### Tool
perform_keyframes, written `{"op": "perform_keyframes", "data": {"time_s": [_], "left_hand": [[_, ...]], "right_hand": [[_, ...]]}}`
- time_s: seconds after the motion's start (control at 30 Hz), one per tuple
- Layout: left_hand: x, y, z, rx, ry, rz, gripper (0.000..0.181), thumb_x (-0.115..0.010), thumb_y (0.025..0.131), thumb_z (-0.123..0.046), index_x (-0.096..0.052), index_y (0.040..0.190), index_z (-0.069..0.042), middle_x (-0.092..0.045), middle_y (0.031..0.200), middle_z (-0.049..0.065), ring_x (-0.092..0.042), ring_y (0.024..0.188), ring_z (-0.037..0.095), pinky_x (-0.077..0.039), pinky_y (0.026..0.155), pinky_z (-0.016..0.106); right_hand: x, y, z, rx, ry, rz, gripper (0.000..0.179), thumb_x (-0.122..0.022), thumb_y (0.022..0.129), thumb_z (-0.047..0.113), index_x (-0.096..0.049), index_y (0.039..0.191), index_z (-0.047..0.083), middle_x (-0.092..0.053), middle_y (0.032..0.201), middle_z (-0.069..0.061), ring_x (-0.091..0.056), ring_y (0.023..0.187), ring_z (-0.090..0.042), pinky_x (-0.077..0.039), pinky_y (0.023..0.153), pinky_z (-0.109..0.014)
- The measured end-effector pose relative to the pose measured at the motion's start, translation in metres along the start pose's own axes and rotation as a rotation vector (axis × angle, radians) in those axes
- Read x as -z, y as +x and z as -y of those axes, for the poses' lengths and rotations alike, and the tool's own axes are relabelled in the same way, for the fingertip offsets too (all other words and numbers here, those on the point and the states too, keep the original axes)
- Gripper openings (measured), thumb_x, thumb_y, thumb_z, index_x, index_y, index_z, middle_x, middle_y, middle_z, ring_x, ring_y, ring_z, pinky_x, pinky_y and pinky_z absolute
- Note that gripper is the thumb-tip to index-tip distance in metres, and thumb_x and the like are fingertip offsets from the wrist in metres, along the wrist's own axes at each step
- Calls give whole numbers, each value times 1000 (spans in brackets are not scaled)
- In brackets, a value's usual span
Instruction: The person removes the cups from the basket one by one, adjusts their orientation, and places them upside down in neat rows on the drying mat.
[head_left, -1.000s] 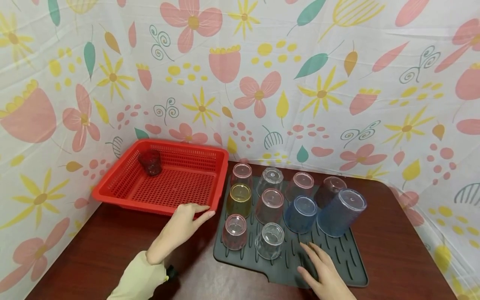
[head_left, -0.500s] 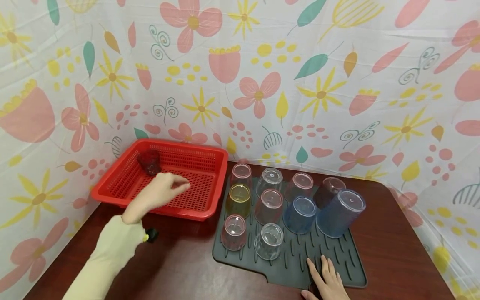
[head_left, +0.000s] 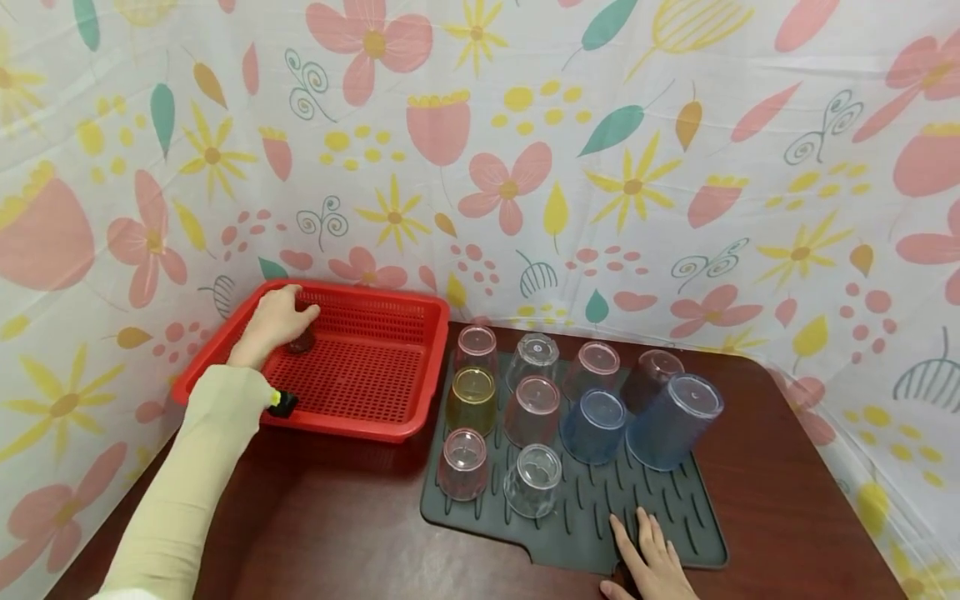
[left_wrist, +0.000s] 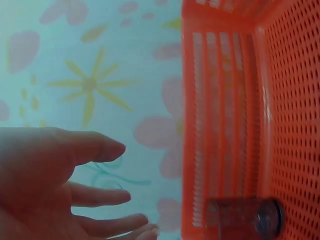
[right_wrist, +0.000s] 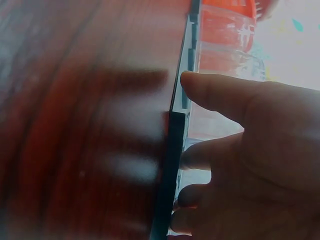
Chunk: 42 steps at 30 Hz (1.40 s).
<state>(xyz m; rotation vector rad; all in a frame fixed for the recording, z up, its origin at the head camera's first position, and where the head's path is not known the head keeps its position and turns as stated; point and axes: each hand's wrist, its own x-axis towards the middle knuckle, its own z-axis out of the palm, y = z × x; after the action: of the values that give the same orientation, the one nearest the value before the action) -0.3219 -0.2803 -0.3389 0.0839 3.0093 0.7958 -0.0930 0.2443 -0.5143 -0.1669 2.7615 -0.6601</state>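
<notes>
My left hand (head_left: 273,318) is over the left end of the red plastic basket (head_left: 360,367), above a dark-tinted drinking glass (head_left: 302,342) that it partly hides. In the left wrist view the thumb and fingers of this hand (left_wrist: 55,185) are spread with nothing between them, and the glass (left_wrist: 240,220) lies apart from them against the basket wall. My right hand (head_left: 651,562) is at the front edge of the grey drying mat (head_left: 585,533), its fingers extended. The right wrist view shows that hand (right_wrist: 250,135) beside the mat's edge, holding nothing.
Several upturned glasses stand on the mat, among them a yellow glass (head_left: 471,404), a short blue glass (head_left: 595,429) and a taller blue glass (head_left: 675,425) that leans right in view. A flowered cloth (head_left: 510,192) hangs behind the dark wooden table (head_left: 352,517).
My left hand has moved from the basket's near right corner, across it, to the glass at the left end. My right hand has drawn slightly back to the mat's front edge.
</notes>
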Motion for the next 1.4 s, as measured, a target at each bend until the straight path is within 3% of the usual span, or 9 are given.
{"op": "perform_keyframes", "data": {"time_s": [0.13, 0.23, 0.33, 0.43, 0.63, 0.77, 0.97, 1.2, 1.4], "left_hand": [[0, 15, 16, 23, 8, -9, 33, -44, 98, -21, -50, 108, 11, -51, 102, 33, -43, 105, 50, -37, 92, 56], [-4, 23, 27, 53, 15, 21, 25, -44, 96, -19, -42, 81, 1, -44, 81, 21, -41, 90, 44, -32, 81, 51], [-7, 29, 37, 90, 31, 69, 30, -44, 96, -20, -47, 91, 9, -47, 98, 34, -39, 104, 57, -33, 89, 59], [-9, 33, 44, 141, 47, 114, 49, -44, 97, -22, -40, 118, 21, -34, 123, 49, -27, 118, 69, -30, 98, 69], [-14, 42, 48, 177, 64, 135, 72, -44, 98, -25, -14, 137, 26, -21, 132, 54, -22, 123, 70, -28, 102, 71], [-19, 46, 48, 182, 83, 123, 74, -45, 99, -25, -9, 136, 29, -20, 130, 56, -25, 122, 70, -29, 102, 69], [-27, 48, 53, 270, 93, 97, 80, -49, 99, -30, -11, 134, 31, -18, 127, 55, -27, 120, 67, -35, 98, 67], [-27, 46, 55, 256, 96, 25, 60, -56, 94, -26, -45, 120, 27, -22, 125, 56, -33, 113, 69, -41, 91, 66], [-22, 38, 47, 256, 49, -2, 50, -63, 88, -31, -55, 98, 18, -30, 121, 52, -39, 107, 63, -42, 89, 65]], "right_hand": [[-2, -1, -2, 7, -18, -21, 81, -62, 88, 50, -37, 145, -1, -20, 145, -46, -21, 132, -65, -26, 93, -79], [-4, -2, -3, 13, -29, -31, 80, -62, 88, 50, -38, 144, -1, -22, 145, -45, -24, 131, -65, -28, 92, -78], [-5, -3, -3, 13, -13, -27, 80, -63, 87, 50, -38, 144, -1, -21, 146, -44, -23, 132, -64, -27, 93, -78], [-4, -4, -2, 7, 15, -14, 79, -62, 88, 49, -38, 145, -1, -19, 147, -45, -20, 133, -64, -25, 94, -78], [-3, -4, -3, 3, 18, -17, 80, -62, 88, 49, -37, 145, -1, -18, 147, -45, -19, 134, -64, -25, 94, -79], [-2, -4, -5, 11, 20, -16, 80, -62, 89, 48, -37, 145, -3, -16, 148, -45, -17, 134, -64, -24, 93, -79], [-3, -3, -5, 31, 31, 6, 79, -61, 90, 47, -35, 144, -5, -14, 148, -44, -15, 135, -64, -24, 94, -79], [-1, -3, -3, 38, 32, 7, 80, -61, 90, 46, -35, 145, -4, -14, 148, -45, -15, 134, -65, -24, 93, -80], [0, -3, -4, 15, 40, 29, 81, -60, 90, 47, -33, 146, -5, -11, 149, -45, -12, 135, -65, -22, 94, -80]]}}
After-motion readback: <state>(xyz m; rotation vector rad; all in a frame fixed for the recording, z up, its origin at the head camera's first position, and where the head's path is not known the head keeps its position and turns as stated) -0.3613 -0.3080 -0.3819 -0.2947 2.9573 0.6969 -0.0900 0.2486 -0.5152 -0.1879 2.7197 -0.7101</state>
